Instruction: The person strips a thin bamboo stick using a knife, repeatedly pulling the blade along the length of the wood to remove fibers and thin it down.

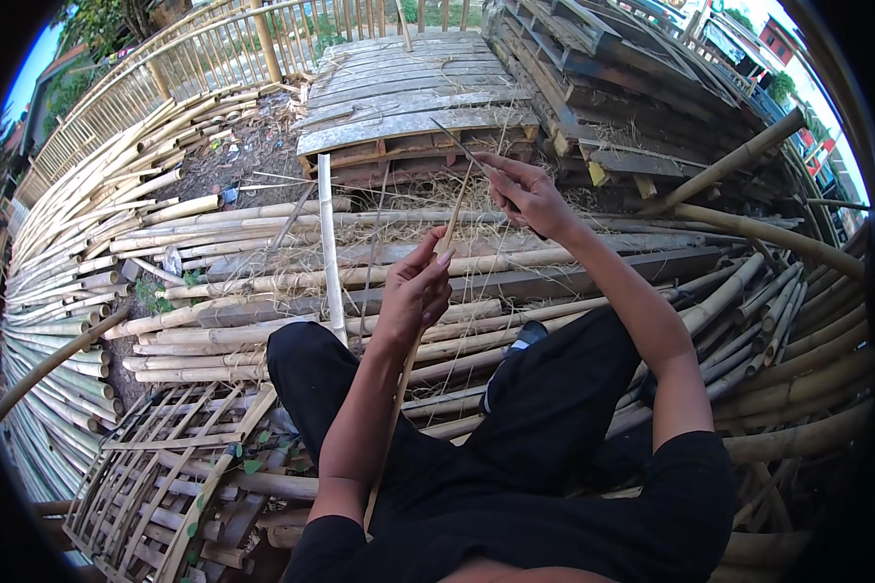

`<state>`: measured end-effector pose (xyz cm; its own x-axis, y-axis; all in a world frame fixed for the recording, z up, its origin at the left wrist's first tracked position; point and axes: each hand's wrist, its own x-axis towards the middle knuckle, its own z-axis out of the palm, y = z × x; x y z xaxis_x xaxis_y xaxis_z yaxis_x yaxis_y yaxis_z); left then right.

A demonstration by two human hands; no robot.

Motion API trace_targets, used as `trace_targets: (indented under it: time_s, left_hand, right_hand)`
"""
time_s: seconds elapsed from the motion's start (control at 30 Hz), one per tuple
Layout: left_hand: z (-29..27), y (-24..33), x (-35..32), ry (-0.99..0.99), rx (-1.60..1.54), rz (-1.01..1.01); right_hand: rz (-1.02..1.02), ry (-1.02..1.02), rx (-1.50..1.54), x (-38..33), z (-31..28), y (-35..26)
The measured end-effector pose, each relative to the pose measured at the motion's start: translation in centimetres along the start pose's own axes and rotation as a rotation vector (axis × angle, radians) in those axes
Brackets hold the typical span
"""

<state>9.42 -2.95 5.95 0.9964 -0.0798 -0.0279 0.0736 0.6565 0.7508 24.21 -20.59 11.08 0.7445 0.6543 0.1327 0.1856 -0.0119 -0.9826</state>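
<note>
My left hand (414, 296) is closed round a thin bamboo strip (458, 207). The strip slants up and away from me, and its lower part runs down past my left forearm over my lap. Beyond it to the right, my right hand (529, 197) grips a knife (451, 138), its handle mostly hidden in the fingers. The slim dark blade points up and to the left. Close to the fingers of my right hand, the blade's base and the strip's upper end meet or overlap; whether they touch I cannot tell.
Bamboo poles (253, 282) lie across the ground before me, with more stacked at left. A pale split bamboo piece (332, 253) leans upright near my knee. Behind stand a wooden pallet (408, 83) and a tall pallet stack (632, 87). A woven bamboo lattice (156, 471) sits lower left.
</note>
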Motion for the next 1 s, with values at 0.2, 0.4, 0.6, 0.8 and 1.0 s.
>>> trace_targets:
  time_s: [0.2, 0.4, 0.6, 0.8, 1.0]
  left_hand:
    - [0.1, -0.1, 0.0, 0.002, -0.027, -0.006]
    - [0.9, 0.8, -0.7, -0.067, -0.066, 0.034]
    - [-0.2, 1.1, -0.4, -0.015, 0.04, 0.063]
    - [0.1, 0.6, -0.3, -0.03, 0.073, 0.074]
    - [0.7, 0.4, -0.3, 0.003, 0.135, 0.037]
  right_hand:
    - [-0.007, 0.001, -0.157, 0.2, -0.2, -0.4]
    - [-0.001, 0.153, -0.199, 1.1, -2.7, 1.4]
    - [-0.06, 0.202, -0.177, -0.1, -1.9, 0.3]
    - [-0.065, 0.16, -0.263, 0.0, 0.0, -0.7]
    - [-0.094, 0.092, -0.215, 0.3, 0.8, -1.8]
